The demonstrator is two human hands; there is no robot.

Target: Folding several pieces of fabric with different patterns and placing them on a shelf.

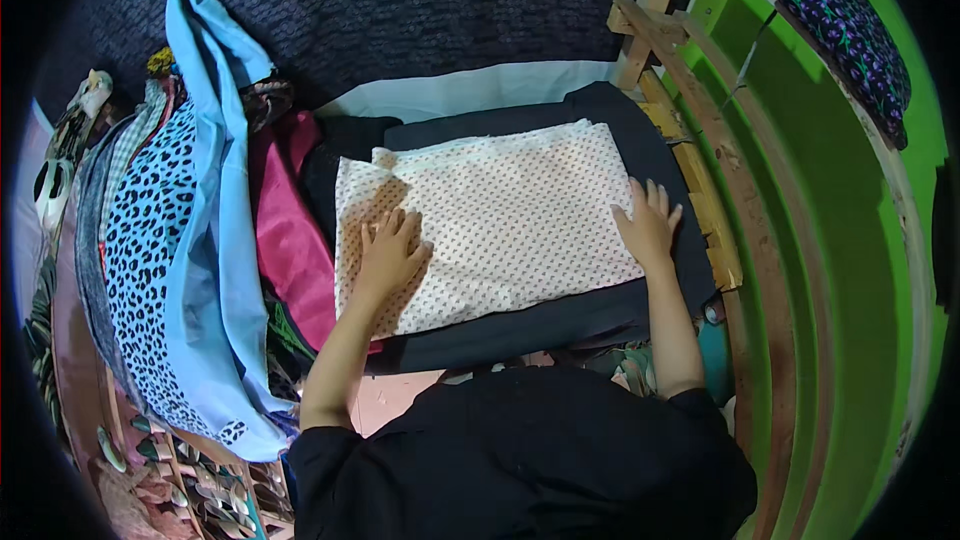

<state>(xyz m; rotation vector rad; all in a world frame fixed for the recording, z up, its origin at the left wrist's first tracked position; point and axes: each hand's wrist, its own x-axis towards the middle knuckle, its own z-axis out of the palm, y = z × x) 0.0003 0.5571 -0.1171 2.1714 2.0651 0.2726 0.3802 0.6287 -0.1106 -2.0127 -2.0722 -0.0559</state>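
A folded white cloth with a small dark print (510, 215) lies spread over a black cloth (470, 340) in front of me. My left hand (393, 250) rests on the left part of the white cloth, its fingers apart. At the cloth's right edge is my right hand (648, 225), fingers spread, partly over the white cloth and partly over the black one. Neither hand holds anything. Some creases and a raised fold show along the white cloth's upper left edge.
Light blue and leopard-print garments (200, 240) hang at my left, beside a dark pink cloth (290, 230). Wooden slats (750, 270) and a green wall (850, 320) run along the right. A dark floral bundle (845, 45) sits on the upper rail. Shoes (210, 490) stand on a rack at lower left.
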